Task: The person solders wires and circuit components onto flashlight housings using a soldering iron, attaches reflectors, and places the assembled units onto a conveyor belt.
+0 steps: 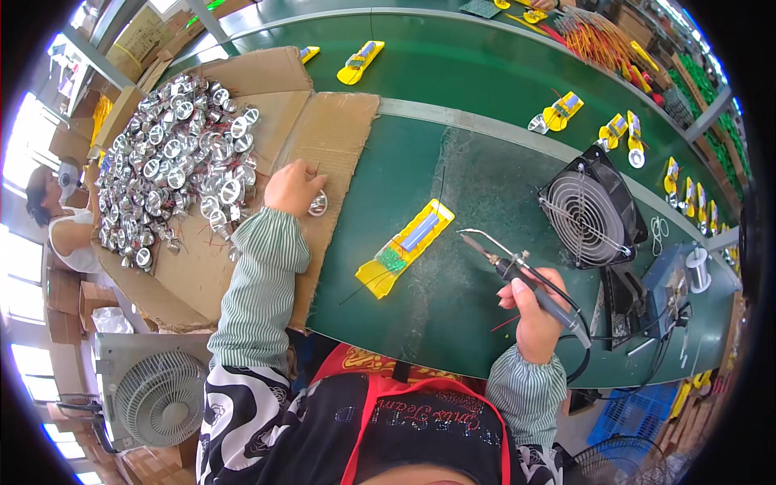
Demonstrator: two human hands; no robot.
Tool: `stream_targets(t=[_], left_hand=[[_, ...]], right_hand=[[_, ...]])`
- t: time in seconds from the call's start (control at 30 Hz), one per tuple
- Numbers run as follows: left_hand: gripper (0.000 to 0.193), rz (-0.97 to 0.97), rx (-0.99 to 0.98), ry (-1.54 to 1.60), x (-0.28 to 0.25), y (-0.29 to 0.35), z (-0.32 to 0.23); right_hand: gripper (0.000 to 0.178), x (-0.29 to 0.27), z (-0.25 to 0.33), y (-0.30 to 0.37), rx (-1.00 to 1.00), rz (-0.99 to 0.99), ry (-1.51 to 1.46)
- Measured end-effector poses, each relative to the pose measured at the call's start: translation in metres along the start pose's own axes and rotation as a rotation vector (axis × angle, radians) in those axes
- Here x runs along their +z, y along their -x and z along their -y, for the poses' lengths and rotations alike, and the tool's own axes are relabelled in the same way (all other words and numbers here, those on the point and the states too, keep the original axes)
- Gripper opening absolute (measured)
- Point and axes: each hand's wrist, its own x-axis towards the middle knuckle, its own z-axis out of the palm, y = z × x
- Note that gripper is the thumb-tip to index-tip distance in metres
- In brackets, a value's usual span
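Observation:
My left hand is closed over the cardboard flap, fingertips pinched round what looks like a thin wire. A small silver lamp reflector shows right beside its fingers, apparently the thing it holds. In my right hand is a soldering iron with a thin metal feed tube along it, its tip pointing left above the bench. Between the hands a yellow plastic housing lies on the green mat, slanted. Inside it sit a blue-grey battery cell and a small green circuit board, with thin wires sticking out.
A cardboard box at left holds a heap of silver reflectors. A black fan with a wire guard stands at right, near a solder spool. Along the far green belt lie several yellow housings. Someone sits at far left.

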Motion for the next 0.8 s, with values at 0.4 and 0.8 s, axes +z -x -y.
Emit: stream_targets(t=[0.4,0.8], left_hand=[[0.015,0.244,0.012,0.798,-0.009,0.078,-0.027],[0.010,0.113,0.382,0.453,0.015,0.117,-0.051]], right_hand=[[0.017,0.012,0.004,0.015,0.083,0.151,0.013],[0.016,0.035,-0.002,0.018,0.132,0.242,-0.017]])
